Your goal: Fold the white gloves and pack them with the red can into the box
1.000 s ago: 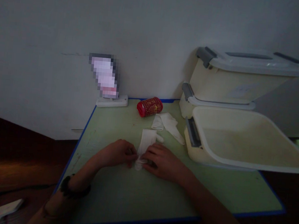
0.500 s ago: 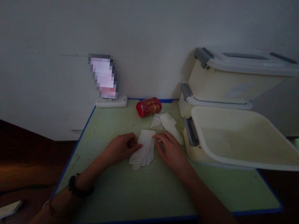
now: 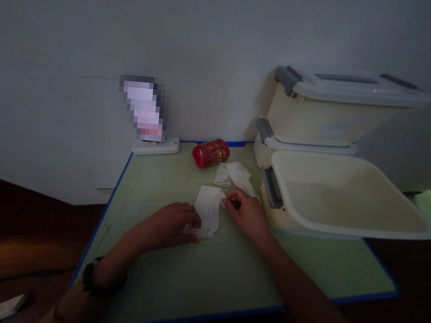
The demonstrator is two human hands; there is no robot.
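A thin white piece of cloth [image 3: 208,208], possibly a sock or a glove, lies flattened lengthwise on the table. At its upper right edge, the thumb and fingertips of my right hand [image 3: 247,212] are pinched together on a small bit of it. My left hand [image 3: 174,223] is over the lower left end, thumb and fingers apart, its fingertips partly covering the cloth. Just behind lies a second white piece [image 3: 235,172] of similar material, folded over at one end and partly hidden by my right hand. Farther back is a red roll [image 3: 211,153] with a gold pattern.
A cream open bin [image 3: 289,221] with a grey latch stands right of my right hand. Behind it are stacked lidded bins [image 3: 313,117]. A blurred phone [image 3: 144,110] on a white stand [image 3: 156,146] is at the back left, by the wall. Blue edging [image 3: 201,321] borders the green table.
My left hand has slid toward me, from the cloth's left edge to its lower left end, and its fingers have spread. My right fingers have drawn together on the upper right edge.
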